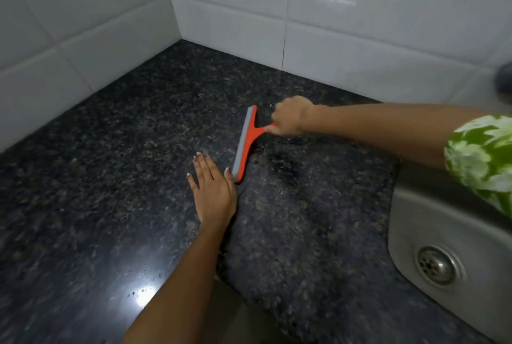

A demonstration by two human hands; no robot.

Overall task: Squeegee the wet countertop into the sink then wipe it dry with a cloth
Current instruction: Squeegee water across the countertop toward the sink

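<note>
On a speckled dark granite countertop [116,166] edged by glossy white wall tiles [83,24], the left hand [212,191] lies flat, fingers spread, holding nothing, just left of the squeegee [245,144]. The right hand [289,116] is closed around its orange plastic handle, grey blade on the stone. The steel sink [432,221] sits well right of the squeegee.

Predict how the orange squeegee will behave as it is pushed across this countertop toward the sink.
The squeegee looks like rigid plastic, so probably light and stiff. Its grey edge may flex slightly. The glossy countertop should let it glide; the right hand may slip if wet.
</note>
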